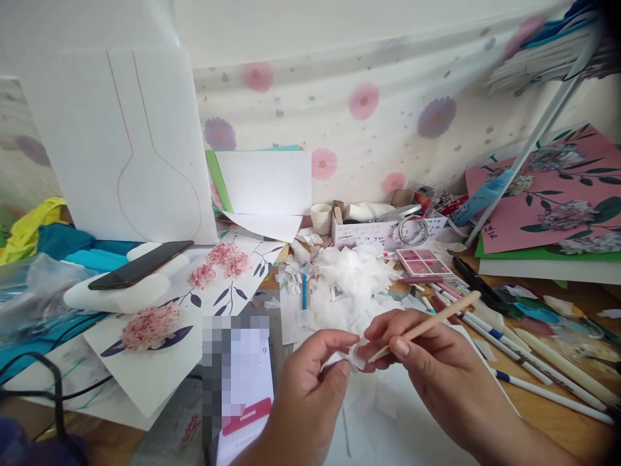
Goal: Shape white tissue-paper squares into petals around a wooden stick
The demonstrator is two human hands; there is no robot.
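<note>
My left hand (pixel 315 382) pinches a small piece of thin white paper (pixel 358 356) between thumb and fingers. Close against it, my right hand (pixel 431 362) grips a pale wooden stick (pixel 444 316), whose pointed lower end meets the paper. The stick's rounded end points up to the right. Both hands are above a white sheet (pixel 398 414). Just beyond them lies a heap of white tissue pieces (pixel 349 278).
A lit phone (pixel 247 388) lies left of my left hand. Another phone (pixel 140 264) rests on a white stand. Pink flower artwork (pixel 150 327) is at the left. Brushes and pens (pixel 524 362), a pink palette (pixel 423 264) and paper cups (pixel 321 219) stand or lie around.
</note>
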